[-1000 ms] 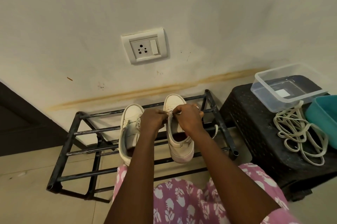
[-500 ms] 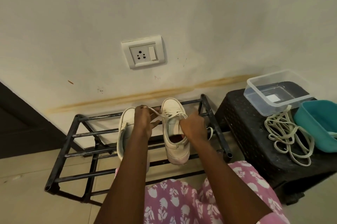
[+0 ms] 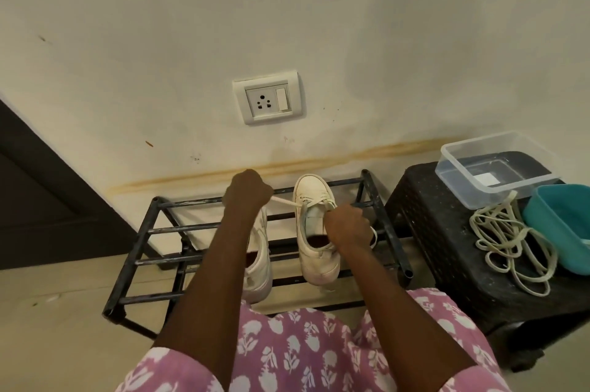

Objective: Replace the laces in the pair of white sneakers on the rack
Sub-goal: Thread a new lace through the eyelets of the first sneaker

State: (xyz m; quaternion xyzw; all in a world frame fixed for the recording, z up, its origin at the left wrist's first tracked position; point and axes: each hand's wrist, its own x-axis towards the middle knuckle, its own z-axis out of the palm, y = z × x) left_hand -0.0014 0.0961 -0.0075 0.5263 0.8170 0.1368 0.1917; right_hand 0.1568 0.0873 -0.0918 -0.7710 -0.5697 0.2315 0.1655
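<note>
Two white sneakers stand on a black metal rack [image 3: 150,230] by the wall. The right sneaker [image 3: 314,200] points its toe at the wall, with a white lace [image 3: 284,202] threaded near the toe. My left hand [image 3: 247,192] is fisted on one lace end, stretched taut to the left of the shoe. My right hand [image 3: 348,225] grips the other lace end over the shoe's right side, with a loop hanging past it. The left sneaker [image 3: 260,267] is mostly hidden behind my left forearm.
A black plastic stool [image 3: 447,264] stands right of the rack. On it are a clear plastic tub [image 3: 491,165], a teal tub [image 3: 562,225] and a loose pile of pale laces [image 3: 507,241]. A wall socket [image 3: 268,101] is above the rack. A dark door is at the left.
My hands have moved apart from the shoe's tongue. The left hand pulled the lace up and to the left, drawing it taut; the right hand drew back to the shoe's right side.
</note>
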